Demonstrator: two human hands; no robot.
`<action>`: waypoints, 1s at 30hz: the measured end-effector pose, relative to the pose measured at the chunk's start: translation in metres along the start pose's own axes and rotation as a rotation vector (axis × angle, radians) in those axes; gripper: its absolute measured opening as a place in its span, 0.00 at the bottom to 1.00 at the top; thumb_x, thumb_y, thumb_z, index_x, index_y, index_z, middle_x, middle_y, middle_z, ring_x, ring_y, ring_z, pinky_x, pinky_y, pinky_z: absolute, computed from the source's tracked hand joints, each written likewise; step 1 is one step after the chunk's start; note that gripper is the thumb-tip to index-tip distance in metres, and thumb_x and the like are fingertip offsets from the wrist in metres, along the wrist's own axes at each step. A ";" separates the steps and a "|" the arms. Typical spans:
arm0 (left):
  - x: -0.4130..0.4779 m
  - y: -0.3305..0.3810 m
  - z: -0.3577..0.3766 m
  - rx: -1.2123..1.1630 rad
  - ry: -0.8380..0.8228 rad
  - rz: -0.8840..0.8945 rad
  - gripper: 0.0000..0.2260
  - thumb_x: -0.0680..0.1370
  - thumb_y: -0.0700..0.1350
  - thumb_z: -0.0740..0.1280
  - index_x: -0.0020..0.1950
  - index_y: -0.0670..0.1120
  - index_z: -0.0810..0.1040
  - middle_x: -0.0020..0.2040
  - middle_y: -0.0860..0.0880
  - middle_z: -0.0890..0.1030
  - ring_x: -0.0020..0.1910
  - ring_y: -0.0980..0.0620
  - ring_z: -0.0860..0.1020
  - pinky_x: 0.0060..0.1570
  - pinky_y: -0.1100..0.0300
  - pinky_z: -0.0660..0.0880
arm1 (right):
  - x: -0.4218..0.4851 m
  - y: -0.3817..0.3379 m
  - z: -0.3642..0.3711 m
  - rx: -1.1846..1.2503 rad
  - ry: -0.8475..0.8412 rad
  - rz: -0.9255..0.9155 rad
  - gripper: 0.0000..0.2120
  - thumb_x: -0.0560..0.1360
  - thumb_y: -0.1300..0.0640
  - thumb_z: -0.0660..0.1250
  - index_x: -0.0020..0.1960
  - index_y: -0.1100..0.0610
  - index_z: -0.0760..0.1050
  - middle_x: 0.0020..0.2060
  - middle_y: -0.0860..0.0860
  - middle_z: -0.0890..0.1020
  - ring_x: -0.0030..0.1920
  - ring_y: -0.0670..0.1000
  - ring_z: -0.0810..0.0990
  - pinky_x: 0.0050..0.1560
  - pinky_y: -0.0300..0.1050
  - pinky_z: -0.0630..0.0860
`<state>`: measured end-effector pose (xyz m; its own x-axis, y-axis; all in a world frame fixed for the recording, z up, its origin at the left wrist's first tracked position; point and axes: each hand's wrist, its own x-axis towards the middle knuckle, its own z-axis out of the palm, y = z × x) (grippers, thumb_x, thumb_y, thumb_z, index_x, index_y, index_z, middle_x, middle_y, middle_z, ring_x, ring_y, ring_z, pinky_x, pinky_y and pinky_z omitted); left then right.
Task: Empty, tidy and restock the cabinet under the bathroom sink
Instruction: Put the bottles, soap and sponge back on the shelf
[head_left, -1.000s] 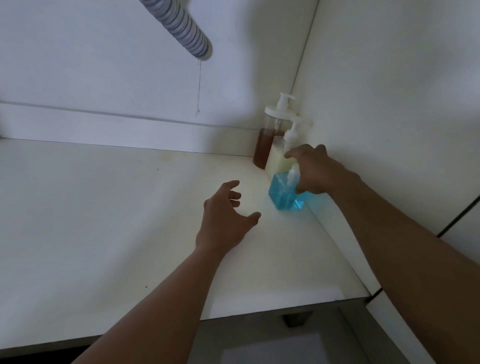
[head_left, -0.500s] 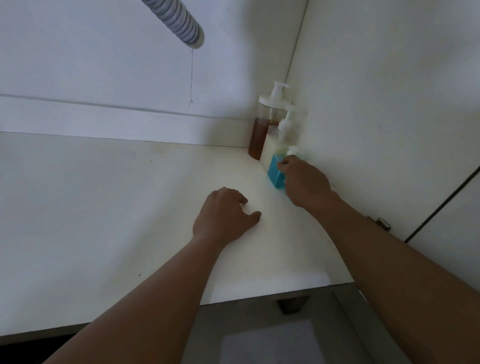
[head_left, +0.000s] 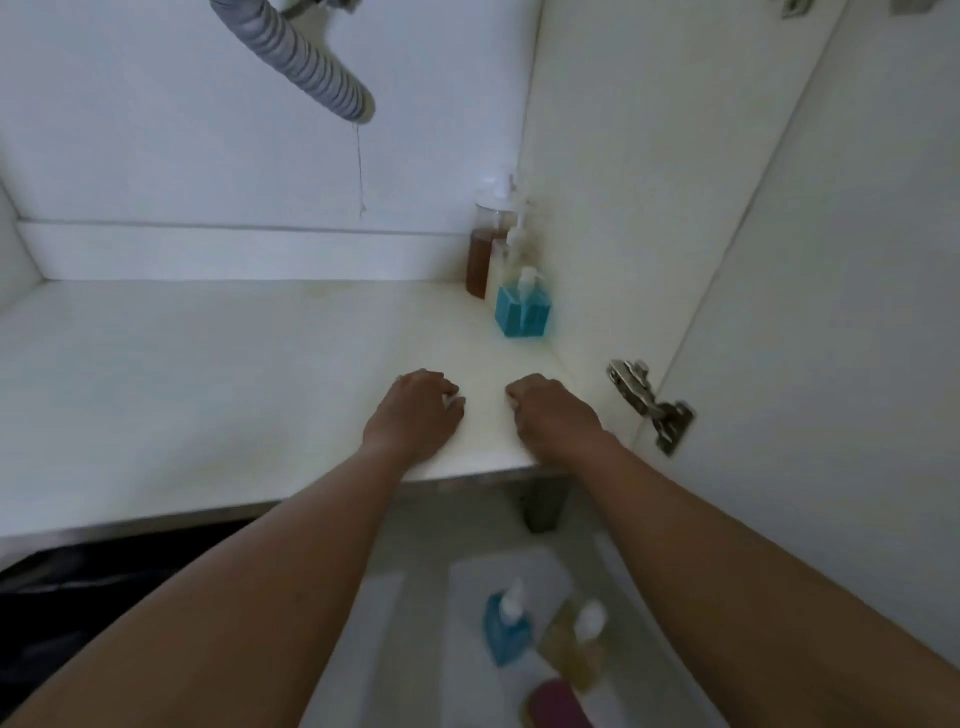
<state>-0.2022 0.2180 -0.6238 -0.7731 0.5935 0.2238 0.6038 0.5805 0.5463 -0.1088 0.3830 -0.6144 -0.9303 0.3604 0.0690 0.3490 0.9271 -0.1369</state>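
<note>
Three pump bottles stand in a row along the cabinet's right wall: a blue square bottle (head_left: 522, 310) in front, a cream one (head_left: 501, 270) behind it, and a brown one (head_left: 480, 260) at the back corner. My left hand (head_left: 415, 410) rests on the white cabinet floor (head_left: 208, 374) near its front edge, fingers loosely curled. My right hand (head_left: 553, 413) lies beside it, fingers curled under, holding nothing. Both hands are well short of the blue bottle.
A grey corrugated drain hose (head_left: 301, 57) hangs from above at the back. A metal door hinge (head_left: 649, 400) sits on the right wall by the open door. On the floor below stand another blue pump bottle (head_left: 504, 629), an amber bottle (head_left: 574, 644) and a pink object (head_left: 558, 704).
My right hand has let go of the blue bottle, left it by the wall, and pulled back to the front edge. The view has drawn back, showing the floor items.
</note>
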 end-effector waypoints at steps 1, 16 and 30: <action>-0.014 0.003 -0.001 0.004 0.009 0.024 0.15 0.81 0.51 0.65 0.63 0.46 0.81 0.66 0.48 0.79 0.67 0.49 0.73 0.67 0.56 0.67 | -0.015 0.000 0.002 0.026 0.015 -0.017 0.18 0.82 0.60 0.54 0.69 0.56 0.70 0.66 0.55 0.73 0.65 0.56 0.71 0.65 0.53 0.71; -0.184 0.017 0.060 -0.112 -0.240 -0.068 0.40 0.68 0.59 0.78 0.76 0.51 0.67 0.69 0.51 0.75 0.62 0.52 0.76 0.59 0.55 0.76 | -0.224 0.039 0.090 0.723 -0.079 0.340 0.45 0.72 0.43 0.73 0.80 0.49 0.50 0.77 0.51 0.60 0.74 0.53 0.65 0.70 0.53 0.69; -0.180 0.013 0.109 -0.168 -0.286 -0.189 0.29 0.68 0.50 0.80 0.67 0.48 0.77 0.61 0.49 0.81 0.58 0.50 0.79 0.52 0.61 0.72 | -0.204 0.043 0.108 0.524 -0.115 0.411 0.39 0.68 0.52 0.77 0.74 0.50 0.63 0.67 0.52 0.73 0.65 0.55 0.74 0.62 0.49 0.75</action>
<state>-0.0341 0.1792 -0.7448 -0.7680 0.6300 -0.1155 0.3967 0.6094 0.6865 0.0834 0.3384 -0.7410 -0.7497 0.6332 -0.1924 0.6030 0.5339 -0.5928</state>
